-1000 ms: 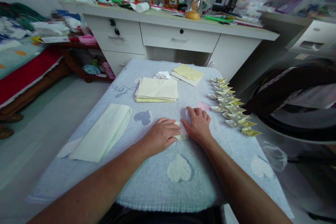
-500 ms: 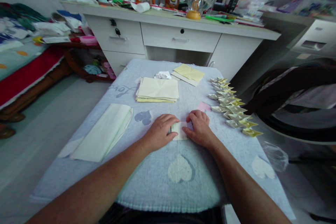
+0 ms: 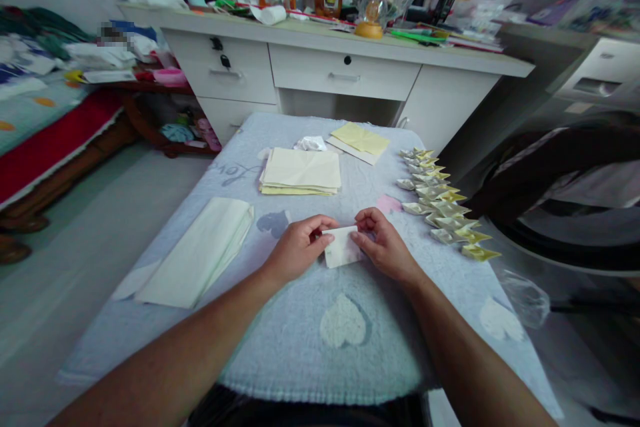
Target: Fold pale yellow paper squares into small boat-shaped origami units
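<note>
A small folded piece of white paper [image 3: 343, 249] is held between my two hands above the cloth-covered table [image 3: 280, 347]. My left hand [image 3: 301, 245] pinches its upper left corner, thumb on the near face and fingers behind. At the upper right corner my right hand [image 3: 380, 245] grips it the same way, with the fingers curled. Beyond my hands lies a stack of cream paper sheets [image 3: 303, 168]. Several folded paper boats [image 3: 445, 207], white and yellow, stand in rows to the right.
A thick folded pile of pale paper [image 3: 195, 253] lies at the left. Yellow sheets [image 3: 360, 138] and a crumpled white tissue [image 3: 310, 143] are at the far end. Behind stands a cluttered white desk [image 3: 345, 67]. A washing machine [image 3: 595, 80] is at the right.
Both hands have lifted the paper off the cloth and tilted it up toward me. My thumbs now press its near face. The stacks and boats have stayed put.
</note>
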Tool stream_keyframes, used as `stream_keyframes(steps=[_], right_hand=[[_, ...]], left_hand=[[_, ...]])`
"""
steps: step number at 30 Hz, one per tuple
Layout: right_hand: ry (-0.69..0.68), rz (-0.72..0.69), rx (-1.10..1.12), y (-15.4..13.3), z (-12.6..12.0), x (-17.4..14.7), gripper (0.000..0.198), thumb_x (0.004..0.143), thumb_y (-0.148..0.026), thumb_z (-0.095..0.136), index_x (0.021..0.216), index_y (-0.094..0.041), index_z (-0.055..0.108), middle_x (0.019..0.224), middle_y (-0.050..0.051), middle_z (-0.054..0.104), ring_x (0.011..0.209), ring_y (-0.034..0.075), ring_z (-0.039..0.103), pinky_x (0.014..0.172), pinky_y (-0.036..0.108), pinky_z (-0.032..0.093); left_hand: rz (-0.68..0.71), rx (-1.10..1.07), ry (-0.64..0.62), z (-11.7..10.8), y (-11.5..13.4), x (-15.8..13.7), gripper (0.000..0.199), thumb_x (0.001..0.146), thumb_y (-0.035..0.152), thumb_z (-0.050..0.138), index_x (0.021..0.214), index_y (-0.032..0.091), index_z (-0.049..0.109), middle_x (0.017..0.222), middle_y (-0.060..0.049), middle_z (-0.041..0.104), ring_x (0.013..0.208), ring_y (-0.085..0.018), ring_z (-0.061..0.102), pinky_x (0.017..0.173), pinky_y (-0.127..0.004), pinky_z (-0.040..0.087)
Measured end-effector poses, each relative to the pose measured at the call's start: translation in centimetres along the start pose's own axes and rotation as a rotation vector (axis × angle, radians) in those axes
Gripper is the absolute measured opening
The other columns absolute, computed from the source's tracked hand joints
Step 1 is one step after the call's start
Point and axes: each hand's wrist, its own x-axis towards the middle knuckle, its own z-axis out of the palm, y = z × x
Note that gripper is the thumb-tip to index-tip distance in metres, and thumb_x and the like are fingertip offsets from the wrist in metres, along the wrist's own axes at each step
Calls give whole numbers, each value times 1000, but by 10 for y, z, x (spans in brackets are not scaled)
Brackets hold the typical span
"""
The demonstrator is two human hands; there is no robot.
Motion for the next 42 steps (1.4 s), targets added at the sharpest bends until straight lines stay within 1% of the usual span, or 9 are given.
stream_keyframes(steps=[5,9,13,15,19,22,27,31,42], right_hand=[[-112,139,231,-2,3,-1,36,81,-34,62,107,-25,39,70,-6,50,58,11,45,52,22,32],[-81,120,212,1,3,-1,26,82,-30,59,99,-24,40,66,-7,49,55,10,42,50,21,29],[-30,56,-54,2,1,-1,4,82,-22,53,83,-21,49,68,-4,48,61,11,45,56,23,34],[-36,30,-219,0,0,-1,2,82,-18,50,81,-20,52,69,-3,51,63,12,47,60,25,36],[-52,-51,-528,-1,0,-1,8,81,-14,52,83,-19,57,76,1,58,75,16,50,72,30,38],[-69,-71,-677,-1,-1,-1,9,80,-14,55,85,-19,61,87,5,59,85,21,50,79,34,37],[-204,-128,-624,-9,-6,-6,26,75,-10,58,98,-22,61,103,5,55,97,22,46,86,36,35],[-310,-156,-592,-15,-7,-10,39,72,-15,67,109,-24,58,107,5,53,100,23,44,89,37,33],[-273,-180,-568,-10,-7,-8,6,88,-25,60,90,-22,65,97,5,59,95,20,49,85,35,34]], left_hand=[[-54,-169,150,1,-1,3,13,81,22,56,93,17,57,76,3,55,59,-8,52,56,-19,40],[-109,-121,73,1,-4,4,7,79,22,55,83,17,56,68,5,51,53,-8,46,50,-19,35],[-66,77,-16,1,-4,1,9,81,21,52,85,18,59,62,5,50,56,-10,48,52,-20,35],[-21,242,-30,1,-2,-1,11,82,20,51,86,18,61,64,4,51,58,-11,49,55,-21,37],[110,539,-24,0,-1,-4,17,82,16,53,93,19,66,82,-2,59,78,-17,56,73,-29,44],[196,641,0,-3,-3,-4,22,79,15,57,96,21,69,100,-6,58,97,-22,54,88,-37,44],[255,631,-129,-6,0,-3,36,73,4,52,99,22,69,107,-4,61,102,-22,51,93,-38,42],[262,620,-175,-5,3,-4,38,68,7,58,101,22,67,109,-4,61,105,-23,50,94,-39,41],[296,586,-184,-9,0,-2,14,82,21,61,94,22,67,102,-4,63,100,-21,54,92,-37,40]])
